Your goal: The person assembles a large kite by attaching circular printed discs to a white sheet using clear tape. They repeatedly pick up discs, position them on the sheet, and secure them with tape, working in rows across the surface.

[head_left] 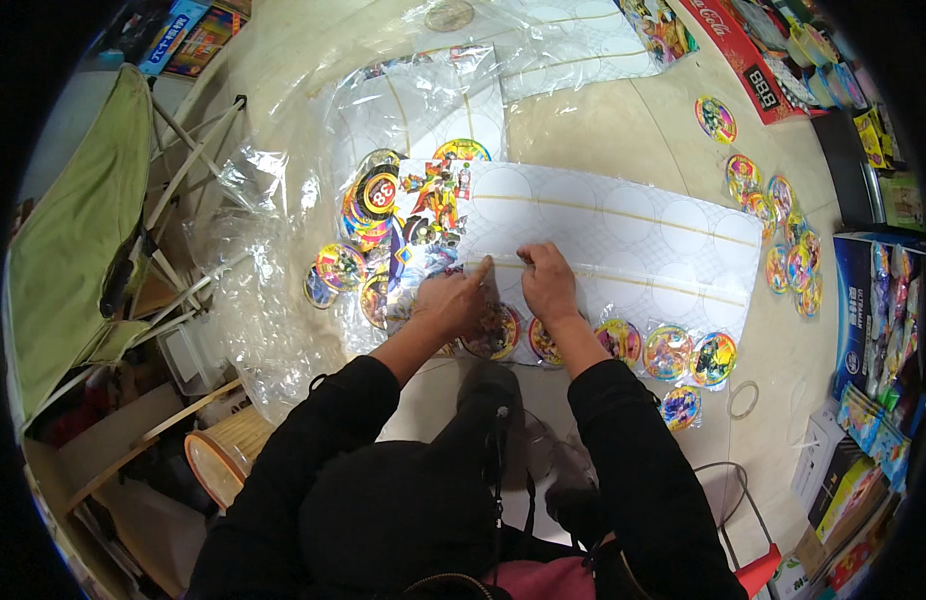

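Note:
A long white card sheet (pixel 623 225) with rows of printed circles and gold lines lies on the floor in front of me. Its left end carries colourful cartoon figures. My left hand (pixel 451 302) rests on the sheet's lower left part, its index finger stretched out against the surface. Just to the right, my right hand (pixel 551 283) is closed over the sheet with its fingers curled; whatever may be in them is hidden. Round picture discs in clear wrap, one of them a yellow-rimmed disc (pixel 668 352), line the sheet's near edge. More round discs (pixel 368 205) are heaped by its left end.
Crumpled clear plastic film (pixel 268 290) spreads at the left, near a green folding chair (pixel 78 240). Another white sheet (pixel 573 40) lies farther off. Loose discs (pixel 783 225) lie on the right, before boxes of packaged goods (pixel 873 320). A woven basket (pixel 228 455) stands at lower left.

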Tool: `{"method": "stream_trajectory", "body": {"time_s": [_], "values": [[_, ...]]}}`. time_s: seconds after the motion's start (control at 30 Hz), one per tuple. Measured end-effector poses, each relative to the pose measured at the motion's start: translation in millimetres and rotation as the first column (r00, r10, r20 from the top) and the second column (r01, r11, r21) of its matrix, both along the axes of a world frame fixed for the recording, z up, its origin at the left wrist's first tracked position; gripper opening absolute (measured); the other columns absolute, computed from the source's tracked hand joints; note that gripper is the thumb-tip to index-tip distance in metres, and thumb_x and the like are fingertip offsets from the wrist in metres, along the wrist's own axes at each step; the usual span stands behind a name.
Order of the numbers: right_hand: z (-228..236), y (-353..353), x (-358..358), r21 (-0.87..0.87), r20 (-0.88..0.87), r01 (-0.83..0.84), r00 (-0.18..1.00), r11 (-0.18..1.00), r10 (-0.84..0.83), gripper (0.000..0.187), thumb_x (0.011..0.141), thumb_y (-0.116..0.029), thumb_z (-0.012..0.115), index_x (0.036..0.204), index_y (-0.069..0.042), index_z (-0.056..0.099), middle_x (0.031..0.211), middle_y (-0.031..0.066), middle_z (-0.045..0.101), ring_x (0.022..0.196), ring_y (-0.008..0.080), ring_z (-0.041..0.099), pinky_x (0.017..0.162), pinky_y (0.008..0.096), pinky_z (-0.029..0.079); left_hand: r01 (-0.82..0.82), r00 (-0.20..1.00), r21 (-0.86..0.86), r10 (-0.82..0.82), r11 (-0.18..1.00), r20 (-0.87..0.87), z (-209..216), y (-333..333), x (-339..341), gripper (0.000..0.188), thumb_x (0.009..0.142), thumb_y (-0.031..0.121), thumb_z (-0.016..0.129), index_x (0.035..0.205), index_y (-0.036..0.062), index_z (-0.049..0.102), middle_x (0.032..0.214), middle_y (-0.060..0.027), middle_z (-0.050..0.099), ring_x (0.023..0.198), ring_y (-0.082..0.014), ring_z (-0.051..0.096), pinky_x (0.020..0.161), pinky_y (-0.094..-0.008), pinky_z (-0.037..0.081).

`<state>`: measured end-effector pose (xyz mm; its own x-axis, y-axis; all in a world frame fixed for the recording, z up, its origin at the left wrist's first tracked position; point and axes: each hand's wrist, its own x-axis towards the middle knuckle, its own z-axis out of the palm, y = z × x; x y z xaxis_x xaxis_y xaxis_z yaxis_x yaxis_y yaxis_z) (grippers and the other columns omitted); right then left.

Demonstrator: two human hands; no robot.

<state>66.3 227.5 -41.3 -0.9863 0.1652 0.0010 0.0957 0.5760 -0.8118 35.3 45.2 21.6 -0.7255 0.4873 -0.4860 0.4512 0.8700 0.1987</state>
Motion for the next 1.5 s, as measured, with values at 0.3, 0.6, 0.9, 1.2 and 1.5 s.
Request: {"method": "stream_trajectory", "body": {"time_s": [0.3,0.6,0.9,1.2,1.5], "values": [[4,0,-1,-0.034,0.090,0.014,0.996,0.999,-0.011,0.023,0.078,-0.001,0.059,0.098,-0.007,0.067,0.098,0.0143,0.063,0.096,0.0349,0.062,0.087,0.0439,0.051,-0.257,0.855,0.223,0.329,0.940,-0.402,-8,-57,-19,0.048,0.090,0.031,0.064,0.133,0.0115,0.059,0.095,-0.0176,0.070,0.086,-0.0360,0.068,0.076,-0.0444,0.053],[11,7,-4,-0.194,0.142,-0.034,0.988,0.980,0.062,0.019,0.082,-0.010,0.066,0.100,-0.007,0.068,0.099,0.0141,0.065,0.091,0.0332,0.064,0.085,0.0428,0.052,-0.909,0.410,0.295,0.753,0.293,0.514,-17,-106,-88,0.032,0.078,0.013,0.078,0.107,0.0015,0.070,0.088,-0.0040,0.071,0.077,-0.0133,0.066,0.066,-0.0290,0.051],[138,97,-51,0.020,-0.354,-0.025,0.935,0.999,0.030,0.047,0.073,-0.012,0.081,0.116,-0.008,0.064,0.119,0.0141,0.062,0.112,0.0315,0.060,0.096,0.0395,0.048,-0.676,0.732,0.680,0.152,0.284,0.664,165,-14,-99,0.026,0.102,0.014,0.055,0.124,0.0019,0.061,0.110,0.0000,0.068,0.094,-0.0056,0.060,0.084,-0.0236,0.049],[323,270,-43,-0.424,-0.342,-0.168,0.940,0.890,0.014,0.057,0.079,-0.023,0.082,0.127,-0.001,0.060,0.101,0.0034,0.070,0.094,0.0096,0.061,0.088,0.0262,0.049,-0.115,0.903,0.823,-0.287,0.556,0.321,394,141,-106,0.040,0.100,0.022,0.059,0.131,-0.0041,0.057,0.120,-0.0031,0.066,0.103,-0.0086,0.059,0.094,-0.0247,0.047],[375,372,23,-0.670,-0.397,-0.043,0.864,0.741,-0.309,0.040,0.089,-0.031,0.076,0.113,-0.001,0.069,0.100,0.0054,0.072,0.084,0.0097,0.065,0.078,0.0246,0.051,0.150,0.942,0.860,-0.334,0.488,0.025,493,229,-137,0.061,0.102,0.053,0.042,0.138,0.0047,0.054,0.140,-0.0108,0.056,0.132,-0.0210,0.050,0.111,-0.0387,0.035]]}}
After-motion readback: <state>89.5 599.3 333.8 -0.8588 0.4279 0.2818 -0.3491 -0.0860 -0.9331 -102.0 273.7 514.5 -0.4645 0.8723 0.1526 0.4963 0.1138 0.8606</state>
